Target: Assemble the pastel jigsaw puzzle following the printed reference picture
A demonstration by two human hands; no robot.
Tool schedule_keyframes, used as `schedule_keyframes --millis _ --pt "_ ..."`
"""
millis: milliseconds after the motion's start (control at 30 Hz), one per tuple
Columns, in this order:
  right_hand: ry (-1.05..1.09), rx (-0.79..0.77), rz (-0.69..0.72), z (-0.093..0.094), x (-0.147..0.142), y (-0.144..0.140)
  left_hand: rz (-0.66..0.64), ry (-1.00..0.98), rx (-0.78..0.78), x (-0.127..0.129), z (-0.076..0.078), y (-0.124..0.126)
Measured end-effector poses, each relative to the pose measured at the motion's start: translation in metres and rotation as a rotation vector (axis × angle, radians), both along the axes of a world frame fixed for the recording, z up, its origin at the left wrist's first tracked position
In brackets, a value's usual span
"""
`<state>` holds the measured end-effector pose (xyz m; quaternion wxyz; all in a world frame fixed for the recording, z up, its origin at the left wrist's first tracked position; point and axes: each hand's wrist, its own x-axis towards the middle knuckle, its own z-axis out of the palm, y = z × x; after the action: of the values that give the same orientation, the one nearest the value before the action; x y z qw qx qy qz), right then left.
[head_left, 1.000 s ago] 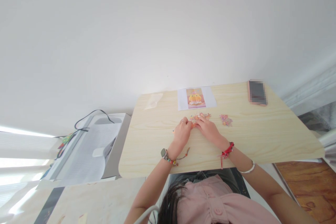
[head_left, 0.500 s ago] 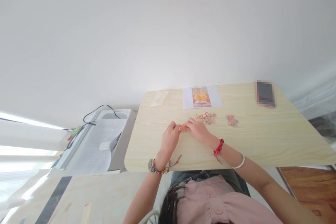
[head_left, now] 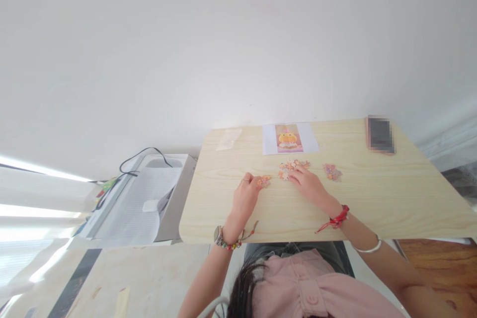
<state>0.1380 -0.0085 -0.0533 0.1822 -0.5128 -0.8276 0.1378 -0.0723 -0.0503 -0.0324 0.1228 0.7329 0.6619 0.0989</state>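
Observation:
My left hand (head_left: 246,196) rests on the table with its fingers curled at the edge of a small cluster of orange and pink jigsaw puzzle pieces (head_left: 264,182), pinching that side of it. My right hand (head_left: 308,186) reaches over the front of a larger loose pile of puzzle pieces (head_left: 294,164). Its fingers are stretched onto the pile, and their tips touch pieces there. A smaller heap of pinkish-purple pieces (head_left: 332,172) lies to the right of this hand.
Behind the pile lies a paper sheet with a printed picture of a yellow figure (head_left: 288,138). A clear plastic bag (head_left: 228,139) is at the back left of the wooden table (head_left: 372,198). A blurred dark device (head_left: 380,134) sits back right. Left stands a white cabinet (head_left: 169,218) with papers and cables.
My right hand has left the cluster beside my left hand and moved right to the larger pile. My left hand stays at the cluster, which now shows more fully.

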Motion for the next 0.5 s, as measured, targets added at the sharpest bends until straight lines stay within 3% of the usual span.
schedule_keyframes --millis 267,500 --pt "-0.101 -0.009 -0.089 -0.001 -0.002 -0.002 -0.15 0.031 -0.003 0.049 -0.001 0.03" --pt "-0.117 0.04 -0.044 -0.005 -0.006 0.0 -0.176 0.04 -0.006 0.061 -0.011 0.04"
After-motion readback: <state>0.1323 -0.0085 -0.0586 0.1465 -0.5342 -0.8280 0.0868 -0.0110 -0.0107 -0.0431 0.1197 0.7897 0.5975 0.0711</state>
